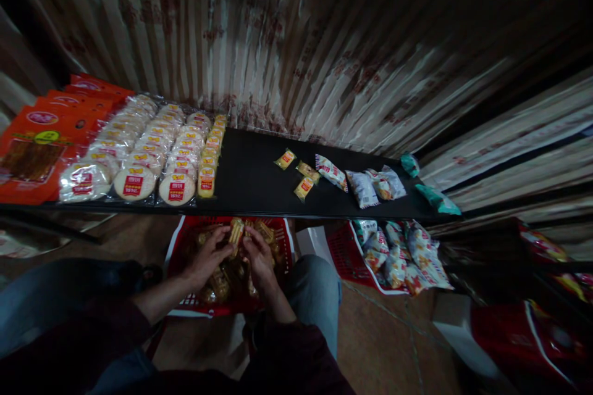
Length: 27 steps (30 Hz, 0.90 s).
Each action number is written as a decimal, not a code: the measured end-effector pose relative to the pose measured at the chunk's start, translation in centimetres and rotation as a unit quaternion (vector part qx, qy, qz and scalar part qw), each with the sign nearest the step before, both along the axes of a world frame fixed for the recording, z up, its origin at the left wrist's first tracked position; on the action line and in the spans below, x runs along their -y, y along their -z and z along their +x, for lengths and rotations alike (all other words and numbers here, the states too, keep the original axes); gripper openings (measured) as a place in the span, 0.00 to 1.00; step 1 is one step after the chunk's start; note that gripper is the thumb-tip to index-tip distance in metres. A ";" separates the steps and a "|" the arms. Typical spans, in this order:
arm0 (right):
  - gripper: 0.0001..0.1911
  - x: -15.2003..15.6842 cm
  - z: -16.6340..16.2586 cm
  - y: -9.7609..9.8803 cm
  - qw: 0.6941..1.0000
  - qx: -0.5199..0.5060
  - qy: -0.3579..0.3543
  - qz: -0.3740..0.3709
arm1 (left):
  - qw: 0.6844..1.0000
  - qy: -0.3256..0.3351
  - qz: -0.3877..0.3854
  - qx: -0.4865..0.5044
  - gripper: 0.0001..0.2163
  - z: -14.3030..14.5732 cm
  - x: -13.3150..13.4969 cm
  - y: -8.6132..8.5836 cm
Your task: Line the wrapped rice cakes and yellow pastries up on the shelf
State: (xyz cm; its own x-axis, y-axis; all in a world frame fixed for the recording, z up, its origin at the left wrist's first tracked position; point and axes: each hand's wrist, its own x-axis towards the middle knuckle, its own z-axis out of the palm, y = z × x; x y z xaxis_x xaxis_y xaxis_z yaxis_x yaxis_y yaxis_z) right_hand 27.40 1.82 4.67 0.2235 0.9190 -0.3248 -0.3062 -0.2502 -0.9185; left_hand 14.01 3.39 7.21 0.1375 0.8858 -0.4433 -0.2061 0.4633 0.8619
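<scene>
Both my hands are over a red basket [288, 241] of small wrapped biscuits, below the shelf's front edge. My left hand [210, 259] has its fingertips closed on a small clear-wrapped biscuit packet [236, 232], which stands upright. Close beside it, my right hand [260, 259] pinches at a second yellowish packet [249, 229], partly hidden by the fingers. On the black shelf [250, 166] above, a row of yellow biscuit packets [207, 180] runs front to back. Three loose yellow packets [304, 187] lie to its right.
Round white rice cracker packs [134, 184] stand in rows at left, beside orange snack bags [34, 148]. White snack bags [364, 188] and green packets [438, 199] lie at the shelf's right. Another red basket [345, 256] holds snack bags. A pleated curtain [278, 43] hangs behind.
</scene>
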 end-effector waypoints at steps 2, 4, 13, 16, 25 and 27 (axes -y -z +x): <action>0.18 0.0 0.0 -0.2 1.000 0.018 0.000 0.006 | 0.998 -0.004 -0.032 0.058 0.17 0.1 -0.2 0.2; 0.17 0.0 0.0 -0.3 0.999 0.030 0.006 0.012 | 0.989 -0.015 -0.078 0.128 0.15 0.1 -0.5 0.3; 0.26 -0.4 -0.1 0.7 0.999 0.031 0.025 -0.008 | 0.964 -0.068 -0.174 0.188 0.15 0.4 -1.2 0.3; 0.24 -0.6 0.0 1.2 0.999 0.033 0.021 -0.010 | 0.971 -0.063 -0.168 0.155 0.15 0.4 -1.2 0.6; 0.22 -0.7 0.3 -0.4 0.997 0.019 0.063 0.039 | 0.995 0.008 -0.061 0.078 0.17 0.6 -0.5 0.5; 0.21 -0.7 0.4 -0.7 0.997 0.021 0.062 0.049 | 0.997 0.022 -0.036 0.057 0.19 0.7 -0.5 0.6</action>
State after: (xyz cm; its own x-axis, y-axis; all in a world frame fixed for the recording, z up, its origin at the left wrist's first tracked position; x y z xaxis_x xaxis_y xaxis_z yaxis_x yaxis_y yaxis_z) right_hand 27.83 2.49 5.40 0.3481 0.9108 -0.2222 -0.2901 -0.1207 -0.9493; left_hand 14.69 3.87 6.62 0.2285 0.8439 -0.4853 -0.2796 0.5344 0.7976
